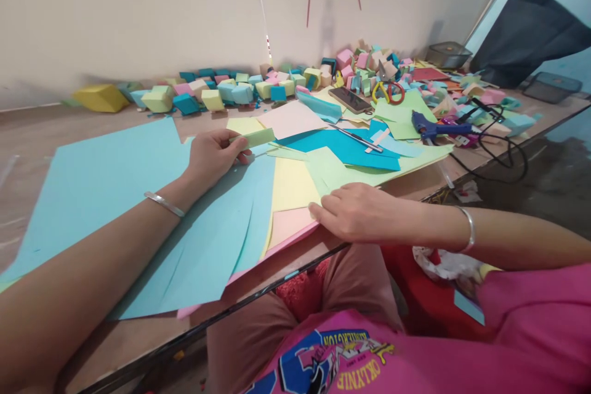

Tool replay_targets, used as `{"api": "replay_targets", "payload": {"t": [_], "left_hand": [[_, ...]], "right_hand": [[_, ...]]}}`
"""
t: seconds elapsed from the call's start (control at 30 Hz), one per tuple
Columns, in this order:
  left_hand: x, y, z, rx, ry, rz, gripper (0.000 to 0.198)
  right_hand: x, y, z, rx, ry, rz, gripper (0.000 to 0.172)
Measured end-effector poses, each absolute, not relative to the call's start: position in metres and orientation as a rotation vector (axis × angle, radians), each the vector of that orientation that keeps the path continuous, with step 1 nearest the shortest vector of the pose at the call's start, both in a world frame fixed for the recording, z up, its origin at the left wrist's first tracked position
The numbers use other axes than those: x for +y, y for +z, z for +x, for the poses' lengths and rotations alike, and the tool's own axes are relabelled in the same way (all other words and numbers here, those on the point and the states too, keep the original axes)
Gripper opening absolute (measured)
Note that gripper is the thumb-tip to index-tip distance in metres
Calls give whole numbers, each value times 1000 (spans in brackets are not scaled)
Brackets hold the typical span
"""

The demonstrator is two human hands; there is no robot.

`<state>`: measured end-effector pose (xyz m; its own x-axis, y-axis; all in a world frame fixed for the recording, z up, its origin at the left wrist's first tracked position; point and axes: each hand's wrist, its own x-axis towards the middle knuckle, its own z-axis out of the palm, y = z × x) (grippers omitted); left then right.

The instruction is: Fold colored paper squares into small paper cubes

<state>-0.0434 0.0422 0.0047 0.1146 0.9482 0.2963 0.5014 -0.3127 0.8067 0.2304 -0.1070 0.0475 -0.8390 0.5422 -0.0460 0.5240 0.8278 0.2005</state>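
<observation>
Between the thumb and fingers of my left hand [215,151] is a small light-green paper strip [253,138], raised over the sheets. Large light-blue sheets [115,160] lie beneath that hand and forearm. My right hand [353,212] rests at the table's front edge, on a light-green sheet [325,169] and a pink sheet [290,225]. Its fingers curl under, and whatever they may hold is hidden. A yellow sheet [293,184] shows between the two hands. Beyond them a pen-like craft knife [355,137] lies on dark-blue paper [314,141].
Many folded paper boxes [242,93] line the wall. A phone [349,100], scissors [388,92] and a blue glue gun [438,127] with a looping black cable [510,148] lie to the right. A yellow block [101,98] sits far left. The table's front edge [184,335] runs diagonally.
</observation>
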Motion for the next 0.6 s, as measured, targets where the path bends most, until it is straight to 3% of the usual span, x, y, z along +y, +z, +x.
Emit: {"api": "replay_targets", "payload": {"t": [0.2, 0.6], "left_hand": [[44, 6, -42, 1362, 1114, 1728, 21], [40, 7, -43, 1343, 1098, 1753, 19]], "right_hand": [[-77, 65, 229, 2930, 11, 1244, 23], [-64, 76, 235, 2953, -358, 1091, 27]]}}
